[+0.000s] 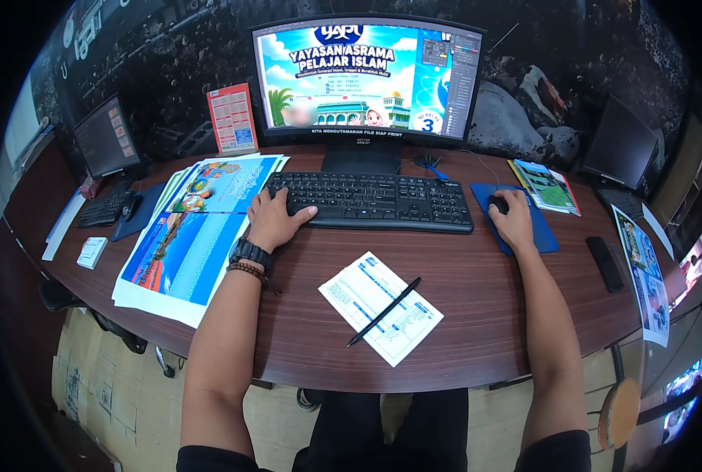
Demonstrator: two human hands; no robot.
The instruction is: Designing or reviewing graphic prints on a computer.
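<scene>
My left hand (275, 223) rests with fingers apart on the left end of a black keyboard (366, 203), its thumb stretched over the lower keys. To the right of the keyboard, my right hand (514, 223) is wrapped over a black computer mouse (498, 204) on a blue mouse pad (543, 234). Behind the keyboard stands a curved monitor (366, 79) showing a colourful banner design with a mosque-like building and a cartoon figure. Between my forearms a printed paper form (357, 293) lies askew on the brown desk (304, 346), with a black pen (384, 312) across it.
Large colour prints (179, 259) lie under my left forearm's side. A red desk calendar (231, 118) stands behind them. Booklets (546, 187) and a black phone (604, 264) are at right. Other monitors stand at far left (107, 138) and far right (620, 145).
</scene>
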